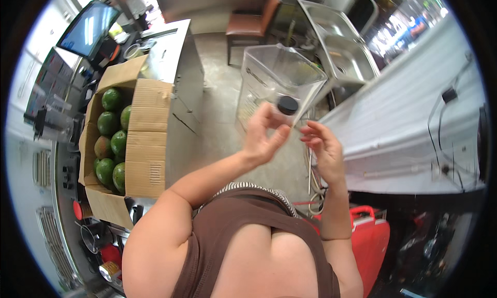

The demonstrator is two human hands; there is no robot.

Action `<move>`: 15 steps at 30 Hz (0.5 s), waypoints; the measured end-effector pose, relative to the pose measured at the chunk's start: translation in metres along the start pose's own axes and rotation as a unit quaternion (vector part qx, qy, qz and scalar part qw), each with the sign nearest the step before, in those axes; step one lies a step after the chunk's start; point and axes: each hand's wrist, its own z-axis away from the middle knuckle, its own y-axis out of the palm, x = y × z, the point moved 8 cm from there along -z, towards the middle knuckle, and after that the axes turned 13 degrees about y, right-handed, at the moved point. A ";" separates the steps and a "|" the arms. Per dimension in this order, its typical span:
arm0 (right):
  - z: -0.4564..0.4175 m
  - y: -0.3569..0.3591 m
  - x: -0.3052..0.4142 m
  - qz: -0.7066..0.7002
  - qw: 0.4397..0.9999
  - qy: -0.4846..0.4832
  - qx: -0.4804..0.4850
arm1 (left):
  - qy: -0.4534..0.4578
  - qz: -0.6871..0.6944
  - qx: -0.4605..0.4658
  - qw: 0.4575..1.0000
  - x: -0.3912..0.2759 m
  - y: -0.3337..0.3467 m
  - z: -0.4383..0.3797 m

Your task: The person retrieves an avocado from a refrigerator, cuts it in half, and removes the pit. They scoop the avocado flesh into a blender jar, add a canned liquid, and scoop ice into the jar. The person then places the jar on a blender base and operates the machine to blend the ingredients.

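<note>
My left hand [266,137] is around a small clear container with a black cap [287,105], cap side up. The fingers hide most of its body, and the hand is blurred. Just to the right is my right hand [326,152], raised with its fingers apart and slightly curled, apparently holding nothing. Beyond both hands stands a large clear plastic bin [252,80] with an open top. The left hand and the capped container overlap its near side in the picture; whether they touch it I cannot tell.
At left, an opened cardboard box [147,115] holds several avocados [110,123] beside a metal counter [171,61]. A brown chair [248,24] and a two-basin steel sink [341,61] stand ahead. White sheeting [388,135] hangs at right, above a red case [369,247]. Hoses lie on the floor.
</note>
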 end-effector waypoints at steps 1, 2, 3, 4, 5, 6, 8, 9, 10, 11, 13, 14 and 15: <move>-0.024 0.030 0.008 0.006 0.999 0.000 0.041 | 0.056 -0.018 0.007 0.998 0.001 -0.002 -0.007; -0.043 0.043 0.012 0.046 0.998 -0.039 0.030 | 0.023 -0.028 0.055 0.998 0.012 -0.002 -0.012; -0.063 0.055 0.011 0.086 0.993 -0.079 0.020 | -0.014 -0.038 0.099 0.994 0.026 -0.003 -0.017; -0.086 0.063 0.000 0.041 0.998 -0.047 0.000 | -0.014 -0.040 0.101 0.994 0.042 -0.011 -0.021; -0.109 0.068 -0.011 -0.055 0.998 0.007 0.021 | -0.015 -0.054 0.097 0.994 0.055 -0.022 -0.027; -0.132 0.076 -0.023 -0.081 0.995 0.039 0.041 | -0.016 -0.074 0.091 0.993 0.068 -0.034 -0.031; -0.173 0.082 -0.049 -0.095 0.989 0.098 0.053 | -0.065 -0.047 0.041 0.996 0.088 -0.050 -0.038; -0.194 0.083 -0.058 -0.048 0.995 0.082 0.041 | -0.092 -0.084 0.061 0.990 0.098 -0.061 -0.045; -0.213 0.084 -0.064 -0.005 0.997 0.066 0.026 | -0.124 -0.118 0.084 0.982 0.107 -0.073 -0.054; -0.231 0.084 -0.066 0.038 0.998 0.047 0.010 | -0.157 -0.150 0.108 0.970 0.117 -0.082 -0.061; -0.263 0.104 -0.054 0.042 0.996 0.016 0.078 | -0.147 -0.335 0.120 0.923 0.111 -0.107 -0.083; -0.281 0.110 -0.051 0.061 0.992 0.010 0.111 | -0.181 -0.364 0.123 0.905 0.112 -0.121 -0.095; -0.297 0.118 -0.045 0.080 0.986 -0.001 0.145 | -0.210 -0.394 0.123 0.886 0.110 -0.132 -0.105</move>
